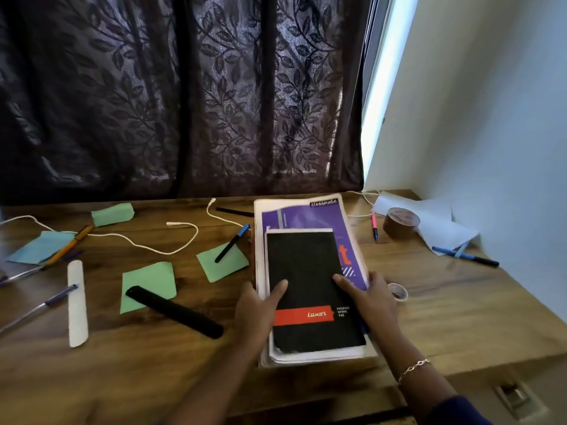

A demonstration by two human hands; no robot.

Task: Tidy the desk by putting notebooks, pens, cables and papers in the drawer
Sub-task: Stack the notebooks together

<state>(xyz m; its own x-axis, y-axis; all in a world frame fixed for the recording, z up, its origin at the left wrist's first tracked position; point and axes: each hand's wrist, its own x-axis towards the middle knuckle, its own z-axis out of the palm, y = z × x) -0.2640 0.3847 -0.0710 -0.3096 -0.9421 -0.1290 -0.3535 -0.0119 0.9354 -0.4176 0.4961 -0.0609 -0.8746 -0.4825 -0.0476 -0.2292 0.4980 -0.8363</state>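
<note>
A stack of notebooks lies on the wooden desk: a black spiral pad with a red band on top of a purple notebook. My left hand grips the stack's left side, thumb on the black cover. My right hand grips the right side, thumb on the cover too. Pens lie about: a blue-capped one, a pink one, a blue one. A white cable snakes across the left. Green papers and a blue paper lie scattered.
A black bar and a white strip lie on the left. A brown tape roll sits on white paper at the back right, a small tape roll by my right hand. A dark curtain hangs behind.
</note>
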